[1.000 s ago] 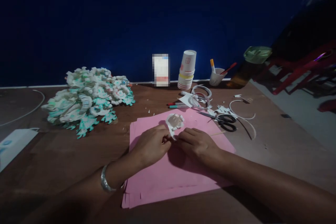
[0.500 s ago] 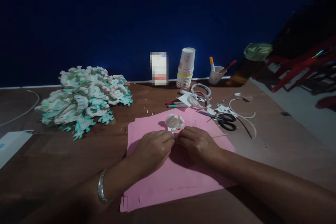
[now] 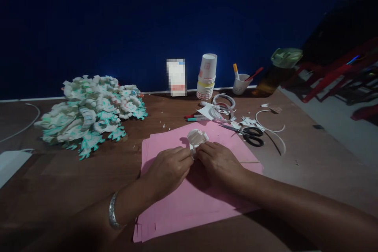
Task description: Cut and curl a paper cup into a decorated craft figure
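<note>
Both hands work on a cut white paper cup (image 3: 197, 138) with a round base and curled strips at its rim, held over pink paper sheets (image 3: 174, 208). My left hand (image 3: 173, 165) pinches its near left edge, fingers closed. Across from it, my right hand (image 3: 220, 163) has its fingers closed on the near right edge, and the two sets of fingertips almost meet. The fingers hide the near part of the cup. A thin stick (image 3: 249, 162) lies on the pink paper beside my right wrist.
Black-handled scissors (image 3: 252, 136), paper scraps, tape rolls (image 3: 224, 102) and markers (image 3: 201, 118) lie beyond the sheets. Behind stand stacked paper cups (image 3: 206, 76) and a pen cup (image 3: 240, 85). A pile of curled paper cutouts with green drawings (image 3: 94, 114) sits at left.
The cut paper cup has tilted and shifted slightly between my fingers, showing more of its side. My hands keep pinching it nearly in place. The whole view has shifted a little.
</note>
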A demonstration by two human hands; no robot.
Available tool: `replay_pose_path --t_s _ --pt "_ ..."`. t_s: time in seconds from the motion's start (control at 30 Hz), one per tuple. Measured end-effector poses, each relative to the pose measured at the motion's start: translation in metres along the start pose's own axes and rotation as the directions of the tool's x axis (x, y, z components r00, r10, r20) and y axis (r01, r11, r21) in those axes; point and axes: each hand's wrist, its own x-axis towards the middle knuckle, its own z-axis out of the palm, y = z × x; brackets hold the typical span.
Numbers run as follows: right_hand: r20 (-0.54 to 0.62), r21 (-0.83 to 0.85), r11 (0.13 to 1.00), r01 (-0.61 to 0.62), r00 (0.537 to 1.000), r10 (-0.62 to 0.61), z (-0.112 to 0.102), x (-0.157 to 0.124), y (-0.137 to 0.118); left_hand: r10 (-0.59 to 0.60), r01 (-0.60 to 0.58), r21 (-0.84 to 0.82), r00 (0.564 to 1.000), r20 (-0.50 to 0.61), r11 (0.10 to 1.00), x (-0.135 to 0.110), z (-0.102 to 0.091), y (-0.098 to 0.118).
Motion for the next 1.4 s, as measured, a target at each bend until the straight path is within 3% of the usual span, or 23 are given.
replay_pose_path --t_s 0.1,0.27,0.4,0.5,0.67,0.83,1.0,1.1,1.4 --pt "-0.038 0.035 0.999 -0.015 0.999 0.016 0.000 -0.003 0.001 -0.024 0.025 -0.026 0.999 0.024 0.999 0.001 0.001 0.001" --pt "-0.149 0.093 0.993 0.077 0.987 -0.062 0.002 -0.008 0.005 -0.139 0.151 -0.100 0.984 0.114 0.983 0.005 -0.003 0.003" --pt "-0.123 0.044 0.994 0.098 0.988 -0.092 0.001 -0.003 0.004 -0.226 0.247 -0.210 0.967 0.117 0.946 0.007 -0.007 0.003" --pt "-0.075 0.096 0.995 0.014 0.997 -0.007 -0.002 0.000 0.003 -0.263 0.269 -0.262 0.963 0.060 0.927 0.005 -0.007 0.002" --pt "-0.015 0.150 0.988 -0.045 0.999 0.048 -0.007 0.002 0.003 -0.139 0.134 -0.148 0.990 -0.026 0.980 0.001 -0.002 0.000" --pt "-0.037 0.165 0.986 -0.022 0.999 0.028 -0.009 -0.001 0.003 -0.007 0.007 0.046 1.000 -0.010 0.999 -0.001 0.002 0.002" --pt "-0.131 -0.029 0.987 0.161 0.978 -0.163 -0.004 -0.008 0.006 0.052 -0.051 0.163 0.999 0.000 0.985 -0.002 0.004 0.005" --pt "-0.119 -0.140 0.964 0.227 0.962 -0.244 0.002 -0.011 0.010 0.072 -0.073 0.174 0.997 0.012 0.982 -0.002 0.005 0.005" --pt "-0.022 -0.084 0.988 0.131 0.991 -0.133 0.005 -0.008 0.011 0.076 -0.055 0.245 0.994 -0.078 0.968 -0.004 0.001 0.006"
